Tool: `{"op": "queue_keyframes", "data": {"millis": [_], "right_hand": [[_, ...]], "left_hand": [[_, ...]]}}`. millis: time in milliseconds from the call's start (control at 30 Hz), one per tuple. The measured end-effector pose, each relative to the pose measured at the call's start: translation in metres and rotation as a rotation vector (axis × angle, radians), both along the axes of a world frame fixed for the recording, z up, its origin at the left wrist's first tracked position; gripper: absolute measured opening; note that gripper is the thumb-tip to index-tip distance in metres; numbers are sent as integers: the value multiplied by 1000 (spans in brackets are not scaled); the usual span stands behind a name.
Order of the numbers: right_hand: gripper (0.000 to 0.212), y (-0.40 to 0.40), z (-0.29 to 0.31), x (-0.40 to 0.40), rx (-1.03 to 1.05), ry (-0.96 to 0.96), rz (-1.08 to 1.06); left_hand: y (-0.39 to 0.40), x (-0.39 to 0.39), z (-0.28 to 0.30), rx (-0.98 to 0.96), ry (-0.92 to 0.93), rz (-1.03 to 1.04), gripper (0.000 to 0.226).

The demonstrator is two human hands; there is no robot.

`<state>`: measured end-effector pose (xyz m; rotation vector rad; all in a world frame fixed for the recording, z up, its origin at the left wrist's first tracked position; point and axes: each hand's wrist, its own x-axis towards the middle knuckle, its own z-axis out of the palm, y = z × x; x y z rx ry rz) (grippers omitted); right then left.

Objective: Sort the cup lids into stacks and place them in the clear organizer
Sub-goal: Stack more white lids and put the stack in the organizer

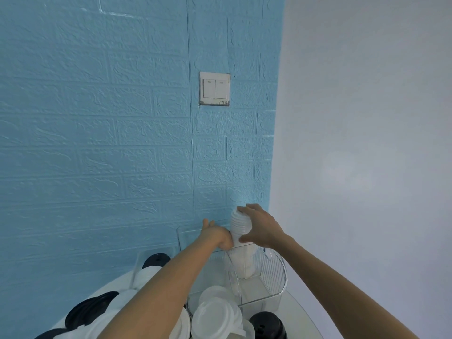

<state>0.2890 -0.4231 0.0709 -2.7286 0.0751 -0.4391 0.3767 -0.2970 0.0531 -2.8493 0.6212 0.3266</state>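
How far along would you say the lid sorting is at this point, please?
Early to midway. In hand: both hands, right hand and left hand, hold a tall white stack going into the organizer's far section. Its near section looks bare. Left: loose white lids in front, black lids to the left and a black lid by the organizer remain outside it.
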Motion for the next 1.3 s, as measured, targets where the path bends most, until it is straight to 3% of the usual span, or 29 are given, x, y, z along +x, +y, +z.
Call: {"op": "queue_keyframes", "data": {"millis": [400, 567, 767, 1000, 1167, 1300], "right_hand": [[98, 2, -3, 1, 9, -31, 24], [91, 2, -5, 0, 42, -38, 44], [96, 2, -10, 2, 42, 14, 68], [95, 12, -7, 10, -6, 22, 33], [93, 26, -10, 21, -74, 47, 50], [93, 33, -13, 26, -105, 60, 43]], "left_hand": [[9, 0, -9, -272, -27, -7, 60], [6, -2, -6, -364, -56, 29, 52], [8, -4, 2, -342, -35, 25, 59], [32, -10, -4, -650, -252, 37, 41], [50, -9, -6, -868, -102, 82, 49], [54, -8, -6, -922, -60, 103, 52]]}}
